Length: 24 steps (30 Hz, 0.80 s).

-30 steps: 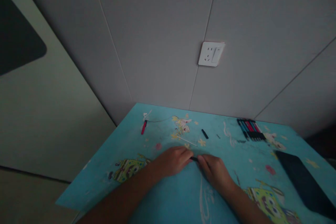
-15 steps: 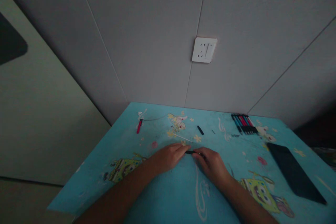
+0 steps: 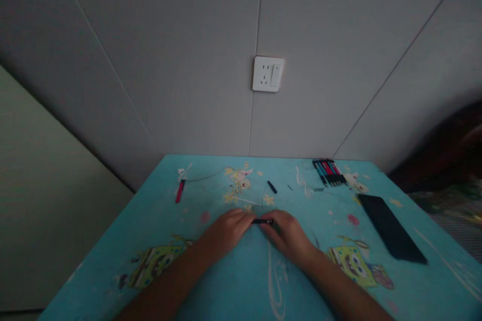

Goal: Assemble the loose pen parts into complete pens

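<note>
My left hand (image 3: 232, 226) and my right hand (image 3: 285, 229) meet low over the middle of the table. Between them runs a slim black pen-like piece (image 3: 259, 221), each hand pinching one end; the fingers cover its tips. Just beyond the hands lies a thin white stick (image 3: 246, 201). Farther back is a short black piece (image 3: 271, 187) like a pen cap, with a tiny dark bit (image 3: 289, 187) to its right. A pink-and-black pen-like piece (image 3: 180, 191) lies at the far left.
A row of several pink, blue and black pens (image 3: 329, 172) lies at the back right. A flat black rectangular thing (image 3: 391, 228) lies on the right of the blue patterned tabletop (image 3: 241, 291). The wall behind carries a white socket (image 3: 268, 74).
The view has shifted to the right, so the table and its things appear farther left. Both hands still hold the black piece; more of its right end now shows at my right fingers.
</note>
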### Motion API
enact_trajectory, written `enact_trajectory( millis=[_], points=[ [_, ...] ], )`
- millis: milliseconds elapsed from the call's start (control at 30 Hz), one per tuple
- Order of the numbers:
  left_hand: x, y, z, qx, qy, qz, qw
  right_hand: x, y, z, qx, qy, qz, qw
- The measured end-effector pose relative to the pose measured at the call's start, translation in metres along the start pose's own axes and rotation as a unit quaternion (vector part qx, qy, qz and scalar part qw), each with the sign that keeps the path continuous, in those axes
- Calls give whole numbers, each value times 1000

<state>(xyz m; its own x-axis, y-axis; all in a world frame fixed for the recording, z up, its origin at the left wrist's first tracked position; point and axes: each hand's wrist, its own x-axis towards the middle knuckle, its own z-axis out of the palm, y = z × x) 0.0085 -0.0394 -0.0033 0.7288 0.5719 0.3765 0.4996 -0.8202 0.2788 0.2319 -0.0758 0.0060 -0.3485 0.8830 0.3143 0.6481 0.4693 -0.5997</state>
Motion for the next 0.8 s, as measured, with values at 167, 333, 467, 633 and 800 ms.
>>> enact_trajectory(
  millis=[167, 333, 467, 633, 800],
  points=[
    [-4, 1, 8, -2, -8, 23, 1000, -2, 1, 4, -46, -31, 9, 998],
    [-4, -6, 5, -16, 19, -1, 1000, 2, -8, -9, -22, -1, -30, 999],
    [-4, -4, 4, -11, 7, 13, 1000, 2, -5, -9, -57, 4, -35, 998],
    [-3, -2, 4, -4, 13, 13, 1000, 0, 1, -7, -75, -8, -2, 997],
    [-1, -3, -2, -6, -5, -10, 1000, 2, 1, -12, 3, -3, -49, 999]
  ],
)
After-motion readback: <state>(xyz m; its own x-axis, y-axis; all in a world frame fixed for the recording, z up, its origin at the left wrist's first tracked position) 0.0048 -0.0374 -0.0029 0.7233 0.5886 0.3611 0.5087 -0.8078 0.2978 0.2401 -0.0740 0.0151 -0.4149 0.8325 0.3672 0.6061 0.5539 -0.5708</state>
